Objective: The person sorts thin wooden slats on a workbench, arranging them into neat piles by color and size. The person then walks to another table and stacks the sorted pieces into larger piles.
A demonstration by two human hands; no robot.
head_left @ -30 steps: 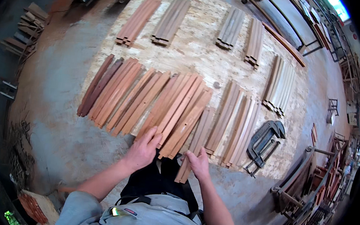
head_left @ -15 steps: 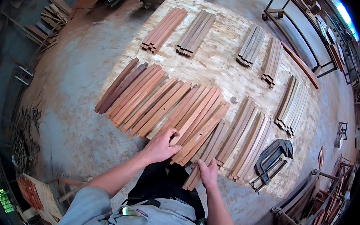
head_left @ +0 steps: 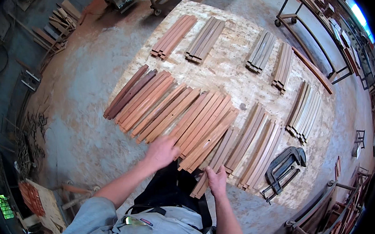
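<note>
At the near edge of the table, a narrow strip of dull brown wood [head_left: 221,152], straight-sided and stepped at its near end, is gripped by the right hand [head_left: 215,180], with the thumb laid over its upper face; its near end is left jutting past the edge. Just to the left, the left hand [head_left: 162,152] is placed at the near ends of a row of reddish wooden strips [head_left: 202,120]; its fingers are partly hidden, so whether anything is gripped there cannot be told. The row is fanned unevenly, the grain smooth, and a small dark hole is shown in at least two of the strips. At its left end two darker strips [head_left: 132,94] are set side by side.

To the right of the held piece, paler brown and cream strips [head_left: 256,148] are laid nearly parallel. One clamp [head_left: 274,167], of dark, worn metal and C-shaped, is rested beside them. Farther out, five stacked bundles are counted: two at the far left [head_left: 173,35], two at the far right [head_left: 261,51] and one along the right side [head_left: 304,111]. One long reddish bar [head_left: 312,70] is laid along the far right edge. All is carried by one pale, blotched tabletop [head_left: 220,80], above a stained grey floor [head_left: 82,84].
</note>
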